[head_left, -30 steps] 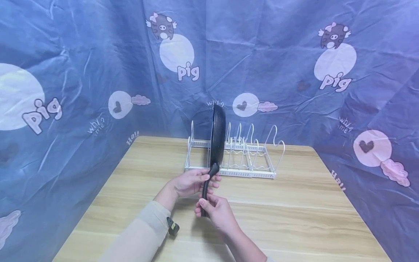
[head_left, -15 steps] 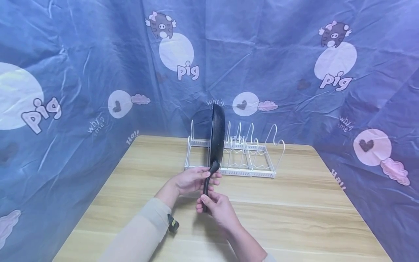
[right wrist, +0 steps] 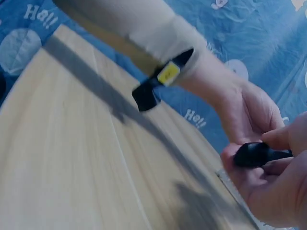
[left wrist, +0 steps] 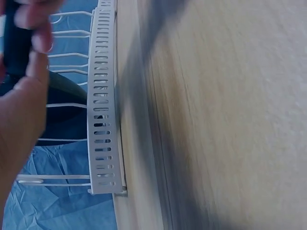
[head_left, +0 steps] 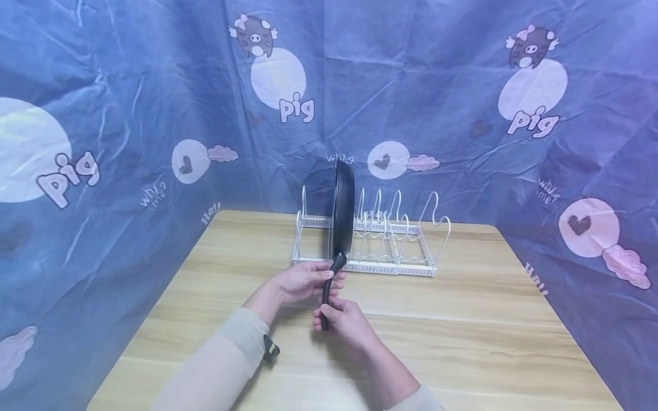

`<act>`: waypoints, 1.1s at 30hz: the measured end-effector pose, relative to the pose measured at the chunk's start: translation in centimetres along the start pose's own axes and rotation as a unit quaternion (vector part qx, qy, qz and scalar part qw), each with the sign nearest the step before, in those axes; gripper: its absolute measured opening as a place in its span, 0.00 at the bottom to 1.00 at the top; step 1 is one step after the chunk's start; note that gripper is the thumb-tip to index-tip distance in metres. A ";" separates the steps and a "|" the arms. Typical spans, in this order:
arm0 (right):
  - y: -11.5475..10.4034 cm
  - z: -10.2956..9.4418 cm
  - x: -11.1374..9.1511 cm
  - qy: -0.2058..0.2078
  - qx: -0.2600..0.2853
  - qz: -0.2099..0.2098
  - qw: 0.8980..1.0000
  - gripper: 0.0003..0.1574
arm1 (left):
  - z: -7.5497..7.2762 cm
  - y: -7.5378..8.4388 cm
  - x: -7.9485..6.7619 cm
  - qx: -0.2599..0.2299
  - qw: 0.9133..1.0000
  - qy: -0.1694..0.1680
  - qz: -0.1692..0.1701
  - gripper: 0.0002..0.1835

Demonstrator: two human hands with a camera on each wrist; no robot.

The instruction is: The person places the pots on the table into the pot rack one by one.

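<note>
A black frying pan (head_left: 343,208) stands on edge over the white wire pan rack (head_left: 390,268), its handle pointing toward the person. My left hand (head_left: 303,281) grips the handle close to the pan, thumb on the near side. Farther down, my right hand (head_left: 346,319) pinches the handle's end between thumb and fingers. In the right wrist view the tip of the black handle (right wrist: 250,155) pokes out of the right hand (right wrist: 283,187). The left wrist view has the left hand (left wrist: 21,115) on the handle beside the rack's slotted rail (left wrist: 102,96). Whether the pan's lower edge touches the rack is hidden.
The rack stands at the back of a wooden table (head_left: 462,331), with several upright wire dividers (head_left: 398,208) to the right of the pan. Blue patterned cloth (head_left: 442,103) hangs behind and at both sides. A small black device (head_left: 271,349) is strapped to the left wrist.
Both hands still hold the handle. The right hand has moved slightly forward and up, and the handle's end has shifted a little to the right. The camera view has shifted slightly.
</note>
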State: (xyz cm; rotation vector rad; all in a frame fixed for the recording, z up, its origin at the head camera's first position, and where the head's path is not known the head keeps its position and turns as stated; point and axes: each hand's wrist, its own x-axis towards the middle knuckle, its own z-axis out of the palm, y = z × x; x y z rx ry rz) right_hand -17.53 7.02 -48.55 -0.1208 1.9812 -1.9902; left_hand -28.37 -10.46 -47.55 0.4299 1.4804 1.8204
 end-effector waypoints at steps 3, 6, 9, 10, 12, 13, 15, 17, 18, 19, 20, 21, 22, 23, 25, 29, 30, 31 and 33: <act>0.2 -0.4 0.5 0.019 -0.093 -0.005 0.995 0.24 | 0.2 -0.2 0.2 0.012 0.999 0.035 -0.012 0.29; 0.5 -0.5 1.1 0.038 -0.171 -0.016 0.984 0.23 | 0.2 -0.5 0.2 0.032 0.997 0.062 -0.017 0.28; 1.0 -0.3 1.6 0.053 -0.214 -0.020 0.975 0.23 | 0.1 -0.8 0.2 0.044 0.995 0.083 -0.022 0.27; 1.1 -0.3 1.8 0.058 -0.225 -0.020 0.972 0.22 | 0.1 -1.0 0.2 0.047 0.995 0.089 -0.023 0.27; 1.3 -0.2 2.2 0.066 -0.242 -0.019 0.968 0.21 | 0.0 -1.2 0.3 0.051 0.993 0.102 -0.025 0.26; 1.4 -0.2 2.3 0.068 -0.248 -0.018 0.966 0.21 | 0.0 -1.3 0.4 0.054 0.992 0.109 -0.025 0.26; 1.6 -0.1 2.5 0.073 -0.262 -0.019 0.962 0.21 | -0.1 -1.5 0.5 0.060 0.991 0.120 -0.026 0.26; 1.9 0.0 2.8 0.077 -0.272 -0.018 0.959 0.21 | -0.1 -1.8 0.6 0.068 0.989 0.130 -0.025 0.26; 2.0 0.0 2.9 0.079 -0.278 -0.018 0.957 0.22 | -0.1 -1.9 0.7 0.072 0.988 0.135 -0.024 0.26; 2.1 0.1 3.0 0.081 -0.282 -0.016 0.956 0.22 | -0.1 -1.9 0.7 0.076 0.987 0.139 -0.023 0.26; 2.1 0.1 3.1 0.083 -0.288 -0.017 0.954 0.22 | -0.1 -2.0 0.7 0.078 0.986 0.142 -0.023 0.26; 2.2 0.1 3.2 0.083 -0.292 -0.016 0.953 0.22 | -0.1 -2.0 0.7 0.085 0.985 0.148 -0.023 0.26; 2.2 0.1 3.3 0.083 -0.297 -0.016 0.951 0.22 | -0.1 -2.1 0.8 0.096 0.983 0.154 -0.021 0.26; 2.2 0.1 3.3 0.081 -0.304 -0.017 0.949 0.22 | 0.0 -2.1 0.8 0.112 0.981 0.160 -0.019 0.25; 2.0 -0.1 3.3 0.072 -0.321 -0.023 0.944 0.19 | 0.2 -2.1 0.8 0.185 0.967 0.174 -0.011 0.23; 1.4 -0.9 3.1 0.029 -0.384 -0.038 0.922 0.07 | 1.1 -2.2 0.6 0.376 0.904 0.202 -0.014 0.14; 1.1 -1.2 3.0 0.015 -0.403 -0.041 0.914 0.07 | 1.5 -2.2 0.4 0.423 0.883 0.205 -0.012 0.12; 0.7 -1.6 2.8 0.000 -0.422 -0.042 0.906 0.08 | 1.9 -2.2 0.2 0.463 0.862 0.206 -0.013 0.11; -0.2 -2.4 2.4 -0.020 -0.462 -0.049 0.885 0.13 | 2.1 -2.7 -0.1 0.518 0.830 0.206 0.008 0.13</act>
